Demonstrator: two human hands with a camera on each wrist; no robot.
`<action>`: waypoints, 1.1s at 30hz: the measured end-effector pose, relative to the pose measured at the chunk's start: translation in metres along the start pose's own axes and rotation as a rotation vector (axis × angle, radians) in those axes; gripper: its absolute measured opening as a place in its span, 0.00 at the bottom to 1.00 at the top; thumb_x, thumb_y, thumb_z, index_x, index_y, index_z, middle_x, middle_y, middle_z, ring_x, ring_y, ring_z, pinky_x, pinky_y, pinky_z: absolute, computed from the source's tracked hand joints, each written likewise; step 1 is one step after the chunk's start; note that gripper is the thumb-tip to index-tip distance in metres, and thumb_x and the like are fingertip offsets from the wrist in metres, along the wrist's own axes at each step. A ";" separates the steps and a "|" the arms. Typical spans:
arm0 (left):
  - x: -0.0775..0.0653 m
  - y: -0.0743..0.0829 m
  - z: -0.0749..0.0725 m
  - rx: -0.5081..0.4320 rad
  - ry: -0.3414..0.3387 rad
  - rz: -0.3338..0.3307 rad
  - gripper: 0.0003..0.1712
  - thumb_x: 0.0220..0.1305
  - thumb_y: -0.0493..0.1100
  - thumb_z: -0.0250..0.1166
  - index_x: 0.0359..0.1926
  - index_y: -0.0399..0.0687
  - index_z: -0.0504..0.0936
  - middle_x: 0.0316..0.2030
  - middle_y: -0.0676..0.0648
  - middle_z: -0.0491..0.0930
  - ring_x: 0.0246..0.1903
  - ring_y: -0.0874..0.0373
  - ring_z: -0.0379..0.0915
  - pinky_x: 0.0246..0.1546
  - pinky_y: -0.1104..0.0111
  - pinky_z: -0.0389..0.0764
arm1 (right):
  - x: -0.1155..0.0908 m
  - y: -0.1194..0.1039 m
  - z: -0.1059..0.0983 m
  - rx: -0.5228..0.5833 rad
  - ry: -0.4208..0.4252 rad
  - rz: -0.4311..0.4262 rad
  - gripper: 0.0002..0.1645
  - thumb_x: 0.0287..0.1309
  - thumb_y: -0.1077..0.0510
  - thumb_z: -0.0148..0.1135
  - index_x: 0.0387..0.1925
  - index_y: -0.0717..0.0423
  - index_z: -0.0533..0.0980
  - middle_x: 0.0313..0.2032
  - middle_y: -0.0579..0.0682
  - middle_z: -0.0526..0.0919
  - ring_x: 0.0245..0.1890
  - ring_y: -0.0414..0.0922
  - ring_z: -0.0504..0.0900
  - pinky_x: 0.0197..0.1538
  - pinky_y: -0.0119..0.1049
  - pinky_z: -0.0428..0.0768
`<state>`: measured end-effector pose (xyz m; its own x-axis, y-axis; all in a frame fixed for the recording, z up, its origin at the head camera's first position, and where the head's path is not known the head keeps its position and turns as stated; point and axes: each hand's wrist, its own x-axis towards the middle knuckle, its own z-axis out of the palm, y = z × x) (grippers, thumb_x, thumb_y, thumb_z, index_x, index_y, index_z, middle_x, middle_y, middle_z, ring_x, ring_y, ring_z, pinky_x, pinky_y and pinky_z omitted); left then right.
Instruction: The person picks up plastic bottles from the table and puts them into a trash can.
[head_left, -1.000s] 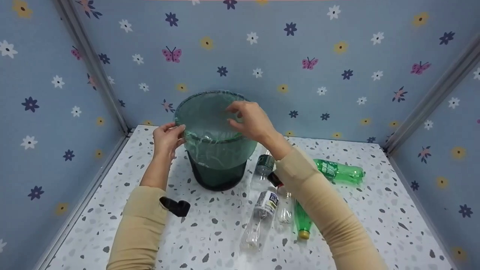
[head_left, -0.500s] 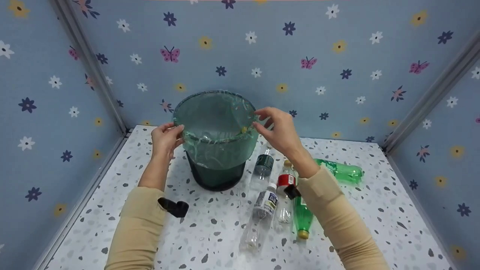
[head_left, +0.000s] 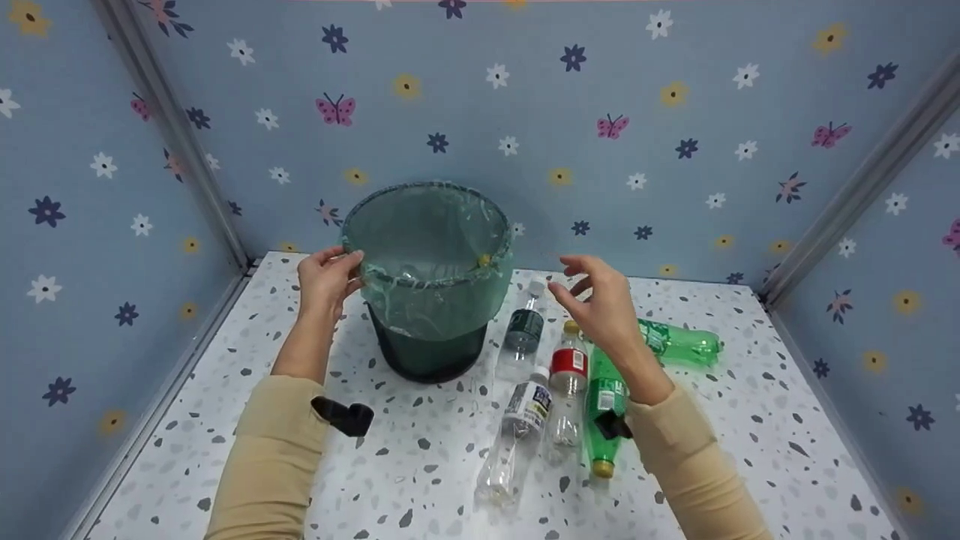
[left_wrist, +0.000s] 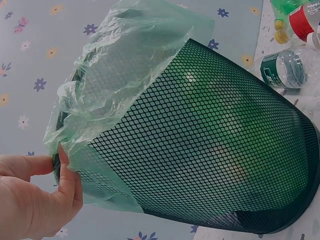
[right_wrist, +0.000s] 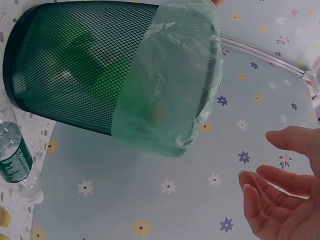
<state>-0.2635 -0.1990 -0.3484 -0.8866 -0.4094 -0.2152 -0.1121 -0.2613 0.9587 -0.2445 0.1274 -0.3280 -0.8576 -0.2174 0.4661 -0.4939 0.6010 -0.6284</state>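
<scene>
A black mesh waste bin (head_left: 427,356) stands at the back of the speckled table, its rim covered by a thin green plastic bag (head_left: 435,307) folded down outside. My left hand (head_left: 324,281) pinches the bagged rim on its left side, thumb and fingers on either side of it in the left wrist view. Just inside the right rim shows a yellow cap (head_left: 484,260); green shapes (right_wrist: 85,55) show through the mesh. Off to the bin's right, my right hand (head_left: 600,304) hovers over the bottles with loosely bent fingers, holding nothing.
Right of the bin lie clear plastic bottles: one dark-labelled (head_left: 523,330), one red-labelled (head_left: 569,361) and one white-labelled (head_left: 529,405). Beside them are a green bottle with a yellow cap (head_left: 603,468) and another green bottle (head_left: 686,345). Flowered walls (head_left: 465,112) enclose the table.
My right hand has moved from over the bin's mouth, past its right rim, to above the bottles. A yellow cap now shows inside the bin. The left hand stays on the rim.
</scene>
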 end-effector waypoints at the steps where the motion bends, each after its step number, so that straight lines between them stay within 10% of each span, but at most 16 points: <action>1: 0.000 0.000 0.000 -0.002 0.000 0.000 0.25 0.60 0.36 0.56 0.57 0.35 0.62 0.37 0.48 0.68 0.31 0.60 0.70 0.26 0.77 0.75 | -0.003 0.003 0.000 0.002 0.003 0.016 0.20 0.53 0.58 0.61 0.48 0.61 0.73 0.38 0.54 0.77 0.30 0.45 0.76 0.33 0.36 0.76; 33: -0.001 0.001 -0.001 0.001 -0.005 0.008 0.24 0.60 0.36 0.57 0.56 0.34 0.64 0.35 0.47 0.68 0.32 0.59 0.70 0.26 0.77 0.75 | -0.102 0.122 0.016 -0.025 -0.060 0.558 0.44 0.52 0.52 0.61 0.60 0.73 0.51 0.56 0.72 0.55 0.51 0.65 0.63 0.50 0.53 0.67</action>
<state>-0.2625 -0.1997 -0.3475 -0.8899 -0.4068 -0.2062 -0.1053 -0.2566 0.9608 -0.2201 0.2109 -0.4623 -0.9949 0.0962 0.0308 0.0400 0.6556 -0.7540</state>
